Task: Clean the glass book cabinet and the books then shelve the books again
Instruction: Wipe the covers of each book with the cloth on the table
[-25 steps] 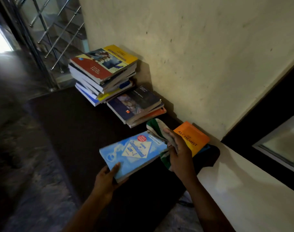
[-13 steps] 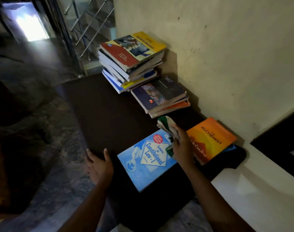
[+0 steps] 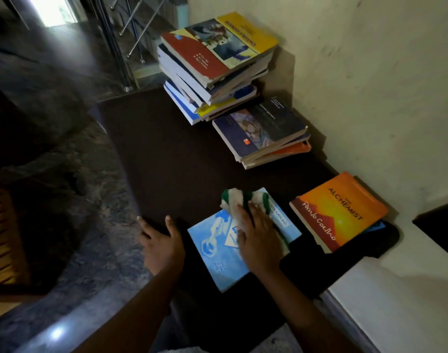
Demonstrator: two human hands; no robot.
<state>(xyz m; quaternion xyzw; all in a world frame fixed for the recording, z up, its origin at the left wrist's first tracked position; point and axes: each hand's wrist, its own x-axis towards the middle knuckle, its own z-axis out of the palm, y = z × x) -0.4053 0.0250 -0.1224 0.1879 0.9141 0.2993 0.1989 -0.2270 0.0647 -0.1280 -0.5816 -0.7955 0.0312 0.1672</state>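
Now | right hand presses cloth on blue book | left hand on mat

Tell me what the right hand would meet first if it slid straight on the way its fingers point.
First the bunched cloth under the fingertips of the right hand on the blue book. Beyond that lies dark mat, then probably the near corner of the short book stack; depth is unclear.
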